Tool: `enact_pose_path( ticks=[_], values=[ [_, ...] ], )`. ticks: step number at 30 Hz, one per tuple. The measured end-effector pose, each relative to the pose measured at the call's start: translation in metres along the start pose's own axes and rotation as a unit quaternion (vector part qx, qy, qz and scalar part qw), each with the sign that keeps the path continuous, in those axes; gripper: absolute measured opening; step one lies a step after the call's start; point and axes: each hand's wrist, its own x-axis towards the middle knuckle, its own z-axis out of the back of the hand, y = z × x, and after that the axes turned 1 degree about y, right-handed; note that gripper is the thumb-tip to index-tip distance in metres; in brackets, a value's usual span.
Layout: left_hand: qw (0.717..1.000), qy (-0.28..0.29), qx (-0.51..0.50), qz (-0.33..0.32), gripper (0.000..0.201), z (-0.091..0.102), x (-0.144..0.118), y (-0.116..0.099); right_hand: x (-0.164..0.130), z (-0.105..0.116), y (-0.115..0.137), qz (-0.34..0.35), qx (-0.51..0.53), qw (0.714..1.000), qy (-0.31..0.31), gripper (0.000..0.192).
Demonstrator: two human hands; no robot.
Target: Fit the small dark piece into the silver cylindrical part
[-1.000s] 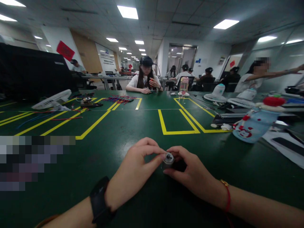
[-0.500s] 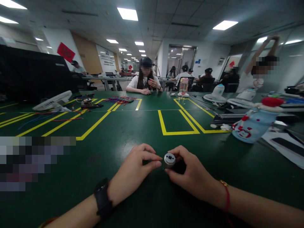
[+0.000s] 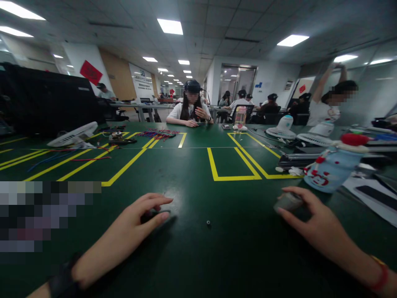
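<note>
The left hand (image 3: 133, 225) lies low in the lower left of the frame, palm down, its fingers stretched toward the centre and curled lightly over a small dark part (image 3: 151, 215) that rests on the green table (image 3: 192, 182). Whether the fingers actually pinch that part or only cover it I cannot tell, because the view there is blurred. A black watch strap sits on that wrist at the bottom edge.

The right hand (image 3: 310, 219) is at the lower right, well apart from the left. Its thumb and fingers are closed around a small grey metal cylinder (image 3: 288, 202), which sits at the fingertips close to the table top. A red cord circles that wrist.

Between the 2 hands, at the bottom centre, 1 tiny dark ring (image 3: 208, 223) lies alone on the table, touching neither hand.

Just beyond the right hand lies a pale blue bottle (image 3: 328, 167) with a red cap, tipped on its side. Yellow tape lines (image 3: 231, 177) mark boxes across the middle of the table. At the left centre a white fan (image 3: 72, 134) lies flat beside loose red and blue wires (image 3: 158, 133). 2 more white fans (image 3: 283, 128) sit at the right centre. A pink bottle (image 3: 240, 116) stands at the far edge, next to a seated person (image 3: 191, 109) across the table. Another person (image 3: 333, 99) in the upper right has both arms raised.
</note>
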Motion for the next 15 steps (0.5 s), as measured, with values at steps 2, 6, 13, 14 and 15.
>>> enact_pose_path(
  ticks=[2, 6, 13, 14, 15],
  values=[
    [0.999, 0.008, -0.004, 0.035, 0.036, 0.008, -0.009, 0.017, -0.003, 0.017, -0.044, -0.061, -0.051, 0.996, -0.03, 0.057],
    [0.999, 0.023, 0.001, 0.042, 0.036, 0.011, -0.016, 0.028, -0.008, 0.039, -0.087, -0.13, -0.11, 0.985, 0.006, 0.052],
    [0.999, 0.019, 0.024, 0.014, 0.035, 0.004, -0.012, 0.012, 0.002, 0.003, 0.033, 0.204, -0.164, 0.963, -0.058, 0.054],
    [0.999, 0.02, 0.028, 0.006, 0.036, 0.004, -0.012, 0.011, 0.003, -0.011, 0.06, 0.243, -0.121, 0.962, 0.013, 0.046],
    [0.999, 0.023, 0.031, -0.001, 0.036, 0.004, -0.013, 0.011, 0.005, -0.024, 0.086, 0.26, -0.076, 0.96, 0.077, 0.044]
  ],
)
